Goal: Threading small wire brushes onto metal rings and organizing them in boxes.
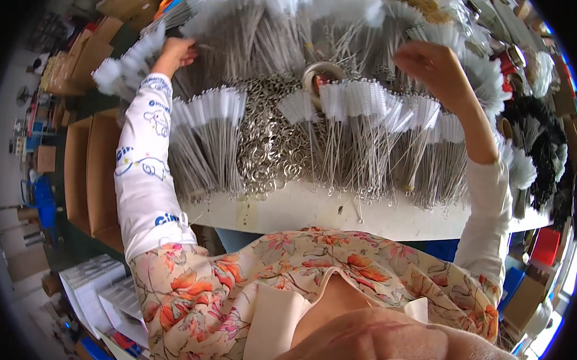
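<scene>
My left hand (pixel 178 54) reaches to the far left of the table. Its fingers are curled together beside bundles of white-bristled wire brushes (pixel 134 62); what they hold, if anything, is hidden. At the far right my right hand (pixel 429 62) is above more of these brushes (pixel 347 22), its fingers bent and drawn together. Nothing can be made out in its grip. Nearer to me lie rows of thin wire-stemmed brushes (pixel 369 106) with white heads and looped ends. Between the near rows spreads a heap of small metal rings (pixel 271 137).
A round roll or bowl with a pale rim (pixel 324 71) sits amid the brushes. The white tabletop (pixel 287 212) ends just before my body. An open cardboard box (pixel 98 178) stands left of the table. Black-bristled brushes (pixel 535 133) and a red spool (pixel 513 58) are at the right.
</scene>
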`<state>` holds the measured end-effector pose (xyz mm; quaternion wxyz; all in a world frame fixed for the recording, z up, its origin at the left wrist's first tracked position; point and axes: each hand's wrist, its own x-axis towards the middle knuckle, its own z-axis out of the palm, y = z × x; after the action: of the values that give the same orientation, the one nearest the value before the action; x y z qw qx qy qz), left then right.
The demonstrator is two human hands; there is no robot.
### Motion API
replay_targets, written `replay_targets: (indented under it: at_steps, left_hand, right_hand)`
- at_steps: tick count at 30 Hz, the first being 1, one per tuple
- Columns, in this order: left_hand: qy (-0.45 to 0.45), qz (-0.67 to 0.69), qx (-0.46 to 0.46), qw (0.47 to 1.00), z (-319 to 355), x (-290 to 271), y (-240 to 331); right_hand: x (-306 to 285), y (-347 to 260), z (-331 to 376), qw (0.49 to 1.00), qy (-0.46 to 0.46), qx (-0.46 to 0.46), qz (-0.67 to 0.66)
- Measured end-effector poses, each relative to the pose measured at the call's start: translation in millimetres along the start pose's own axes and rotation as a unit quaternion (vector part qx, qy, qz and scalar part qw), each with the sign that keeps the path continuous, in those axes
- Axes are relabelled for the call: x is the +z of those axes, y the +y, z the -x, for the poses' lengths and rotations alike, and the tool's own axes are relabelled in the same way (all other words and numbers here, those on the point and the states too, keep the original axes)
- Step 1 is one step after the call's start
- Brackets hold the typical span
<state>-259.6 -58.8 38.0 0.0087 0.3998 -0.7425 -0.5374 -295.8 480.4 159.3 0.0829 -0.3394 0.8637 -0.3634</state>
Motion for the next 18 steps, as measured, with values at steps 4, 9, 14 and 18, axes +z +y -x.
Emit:
replay_targets:
  at_steps: [4,9,14,18]
  left_hand:
    - [0.023,-0.016,0.005,1.0,-6,2,-5]
    - [0.042,-0.034,0.04,0.998,14,17,9]
    - [0.107,-0.011,0.226,0.968,11,-16,35]
    - [0.223,0.173,0.432,0.857,52,-1,82]
  right_hand:
    - [1,10,-66,0.994,-0.056,0.064,0.07]
    - [34,53,-132,0.999,0.015,0.045,-0.01]
    - [82,76,-189,0.989,0.054,0.099,0.101]
    - [90,54,-175,0.966,0.118,0.113,0.198]
